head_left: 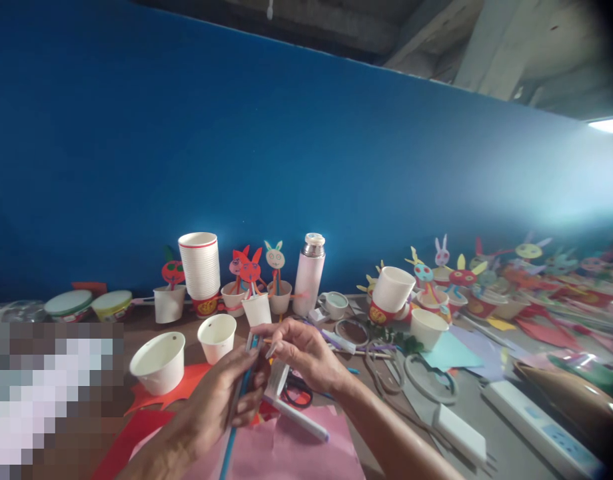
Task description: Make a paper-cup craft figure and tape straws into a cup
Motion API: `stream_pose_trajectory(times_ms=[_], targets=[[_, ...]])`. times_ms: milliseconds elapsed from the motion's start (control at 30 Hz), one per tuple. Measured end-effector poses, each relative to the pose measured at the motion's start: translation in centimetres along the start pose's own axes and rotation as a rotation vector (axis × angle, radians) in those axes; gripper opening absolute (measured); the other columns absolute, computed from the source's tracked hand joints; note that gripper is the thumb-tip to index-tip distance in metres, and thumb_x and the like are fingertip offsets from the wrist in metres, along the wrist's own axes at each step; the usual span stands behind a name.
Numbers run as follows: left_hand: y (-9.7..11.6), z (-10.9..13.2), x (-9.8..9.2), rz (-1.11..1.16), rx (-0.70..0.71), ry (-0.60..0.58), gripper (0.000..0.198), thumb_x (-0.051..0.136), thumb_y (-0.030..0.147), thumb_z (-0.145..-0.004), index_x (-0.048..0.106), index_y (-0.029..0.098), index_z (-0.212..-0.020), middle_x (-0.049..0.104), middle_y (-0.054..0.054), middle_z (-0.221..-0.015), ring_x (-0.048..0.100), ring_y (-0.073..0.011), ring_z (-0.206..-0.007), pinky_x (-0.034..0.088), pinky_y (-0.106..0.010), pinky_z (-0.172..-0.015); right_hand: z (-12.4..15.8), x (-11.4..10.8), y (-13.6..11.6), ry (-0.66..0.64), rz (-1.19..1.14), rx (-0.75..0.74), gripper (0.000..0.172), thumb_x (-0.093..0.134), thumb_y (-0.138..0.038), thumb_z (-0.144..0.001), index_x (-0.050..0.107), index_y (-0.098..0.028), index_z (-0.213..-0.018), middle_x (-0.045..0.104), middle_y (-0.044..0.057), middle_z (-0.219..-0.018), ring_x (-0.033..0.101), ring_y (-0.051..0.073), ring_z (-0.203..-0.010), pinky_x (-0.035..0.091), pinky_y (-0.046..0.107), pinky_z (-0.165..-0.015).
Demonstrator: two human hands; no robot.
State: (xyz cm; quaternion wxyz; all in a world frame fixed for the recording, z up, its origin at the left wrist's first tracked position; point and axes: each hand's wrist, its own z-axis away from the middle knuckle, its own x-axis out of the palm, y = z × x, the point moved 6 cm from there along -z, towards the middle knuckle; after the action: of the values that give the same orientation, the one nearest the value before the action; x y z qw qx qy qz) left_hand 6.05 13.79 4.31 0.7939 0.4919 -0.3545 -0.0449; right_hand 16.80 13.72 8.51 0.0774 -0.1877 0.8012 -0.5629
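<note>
Blue strip [228, 455]: slanting, narrow, over smooth pink paper [316, 453]
Left hand [231, 383]: fingers grasping the strip
Right hand [306, 350]: fingers curling beside its top; cannot tell whether gripping anything
Red cup [206, 306]: bearing yellow print, unreadable

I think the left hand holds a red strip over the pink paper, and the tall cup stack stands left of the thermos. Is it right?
Not quite: the head view shows a blue strip, not a red one. The left hand holds it over the pink paper, and the tall cup stack stands left of the thermos.
</note>
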Motion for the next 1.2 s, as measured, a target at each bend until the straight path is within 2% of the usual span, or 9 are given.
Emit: stream_pose_trajectory(times_ms=[100, 200, 367, 500, 633, 833, 900, 1033, 1200], targets=[[0.1, -0.1, 0.1, -0.025, 0.008, -0.034, 0.023, 0.055, 0.04, -0.079, 0.052, 0.018, -0.072, 0.047, 0.005, -0.056, 0.03, -0.0018, -0.035, 0.02, -0.017, -0.035, 0.0, 0.0, 0.1, 0.009, 0.007, 0.002, 0.025, 0.057, -0.042, -0.082, 0.055, -0.017, -0.081, 0.06, 0.008, -0.112, 0.059, 0.018, -0.093, 0.042, 0.032, -0.083], [0.1, -0.3, 0.1, -0.052, 0.008, -0.063, 0.027, 0.053, 0.04, -0.081, 0.05, 0.017, -0.068, 0.044, 0.006, -0.054, 0.03, -0.0028, -0.036, 0.021, -0.018, -0.036, 0.0, -0.1, 0.4, 0.016, 0.01, 0.007, 0.025, 0.058, -0.041, -0.082, 0.055, -0.017, -0.081, 0.061, 0.008, -0.11, 0.058, 0.019, -0.095, 0.042, 0.031, -0.083], [-0.1, -0.4, -0.1, -0.11, 0.027, -0.086, 0.03, 0.048, 0.041, -0.084, 0.045, 0.018, -0.065, 0.038, 0.007, -0.051, 0.026, -0.0026, -0.037, 0.018, -0.017, -0.036, -0.1, -0.2, 0.5, 0.018, -0.033, -0.005, 0.021, 0.057, -0.037, -0.083, 0.054, -0.017, -0.082, 0.062, 0.009, -0.108, 0.059, 0.018, -0.093, 0.042, 0.03, -0.08], [0.0, -0.3, 0.0, -0.152, 0.077, -0.087, 0.026, 0.049, 0.039, -0.084, 0.045, 0.019, -0.069, 0.039, 0.008, -0.055, 0.028, -0.0024, -0.039, 0.021, -0.016, -0.037, -0.2, -0.4, 0.0, 0.084, -0.02, -0.053, 0.019, 0.058, -0.035, -0.083, 0.055, -0.016, -0.079, 0.06, 0.009, -0.111, 0.055, 0.02, -0.101, 0.039, 0.031, -0.086], [0.3, 0.0, 0.3, -0.232, 0.096, -0.095, 0.021, 0.048, 0.042, -0.084, 0.047, 0.021, -0.081, 0.039, 0.009, -0.056, 0.028, -0.0026, -0.038, 0.024, -0.016, -0.036, -0.3, -1.0, -0.1, 0.179, -0.032, -0.1, 0.022, 0.06, -0.038, -0.081, 0.055, -0.017, -0.078, 0.061, 0.006, -0.096, 0.057, 0.017, -0.086, 0.041, 0.028, -0.079], [0.5, 0.2, 0.2, -0.313, 0.039, -0.008, 0.03, 0.055, 0.051, -0.076, 0.047, 0.022, -0.082, 0.029, 0.011, -0.053, 0.013, -0.002, -0.038, 0.006, -0.017, -0.034, -0.3, -1.8, 0.7, 0.287, -0.053, -0.045, 0.028, 0.06, -0.043, -0.079, 0.051, -0.017, -0.077, 0.055, -0.001, -0.067, 0.05, 0.011, -0.06, 0.04, 0.022, -0.06], [0.6, 0.3, 0.1, -0.288, 0.051, 0.01, 0.032, 0.053, 0.053, -0.076, 0.048, 0.021, -0.08, 0.033, 0.01, -0.054, 0.014, -0.0021, -0.039, 0.007, -0.018, -0.035, -0.3, -1.6, 0.9, 0.281, -0.064, -0.029, 0.028, 0.06, -0.043, -0.079, 0.05, -0.017, -0.078, 0.054, -0.001, -0.065, 0.047, 0.01, -0.056, 0.038, 0.021, -0.056], [0.8, 0.5, -0.2, -0.197, 0.106, 0.033, 0.041, 0.037, 0.055, -0.083, 0.053, 0.018, -0.083, 0.037, 0.008, -0.057, 0.015, -0.0022, -0.04, 0.009, -0.018, -0.037, -0.3, -1.5, 1.1, 0.284, -0.054, -0.012, 0.029, 0.06, -0.044, -0.078, 0.05, -0.017, -0.077, 0.054, -0.001, -0.064, 0.047, 0.01, -0.056, 0.037, 0.021, -0.055], [1.1, 0.4, 0.0, -0.198, 0.143, 0.062, 0.033, 0.043, 0.048, -0.084, 0.054, 0.017, -0.086, 0.037, 0.008, -0.057, 0.016, -0.0023, -0.041, 0.01, -0.017, -0.038, -0.3, -1.0, 0.9, 0.29, -0.104, 0.013, 0.032, 0.064, -0.046, -0.074, 0.05, -0.017, -0.076, 0.054, -0.002, -0.064, 0.05, 0.01, -0.056, 0.039, 0.022, -0.056]])
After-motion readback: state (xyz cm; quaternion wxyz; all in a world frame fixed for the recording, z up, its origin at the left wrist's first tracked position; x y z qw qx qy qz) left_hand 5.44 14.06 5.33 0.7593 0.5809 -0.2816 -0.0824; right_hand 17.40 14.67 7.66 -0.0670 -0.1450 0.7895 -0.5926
